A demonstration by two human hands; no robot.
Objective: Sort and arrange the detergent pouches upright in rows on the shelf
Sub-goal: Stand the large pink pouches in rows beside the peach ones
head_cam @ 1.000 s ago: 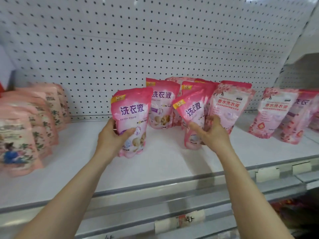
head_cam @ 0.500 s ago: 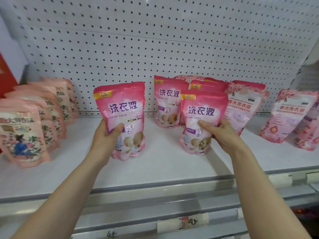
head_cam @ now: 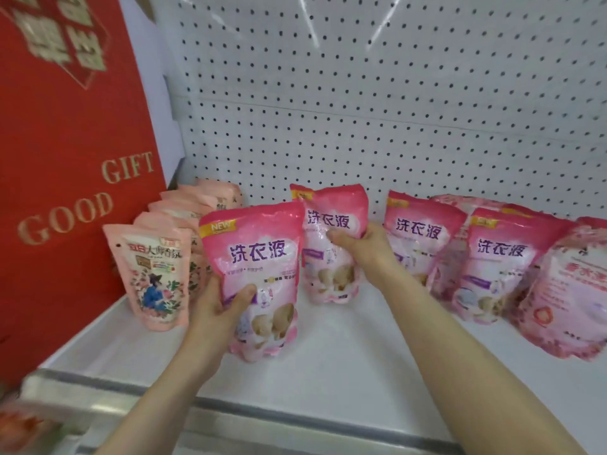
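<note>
My left hand (head_cam: 219,307) grips a bright pink detergent pouch (head_cam: 259,257) by its lower left side, holding it upright near the front of the white shelf (head_cam: 345,362). Right behind it stands a second matching pink pouch (head_cam: 331,224), which my right hand (head_cam: 358,247) grips around its middle. Two more pouches of the same kind (head_cam: 420,231) (head_cam: 499,257) stand further right. A paler pink patterned pouch (head_cam: 571,297) leans at the far right.
A row of peach floral pouches (head_cam: 154,274) runs front to back on the shelf's left. A tall red gift box (head_cam: 65,159) stands left of them. White pegboard (head_cam: 361,110) backs the shelf. A metal rail (head_cam: 295,418) edges the front.
Both hands have carried their pink pouches leftward, close to the peach row. The right hand's pouch now stands behind the left hand's pouch. The view has swung left, revealing the red box.
</note>
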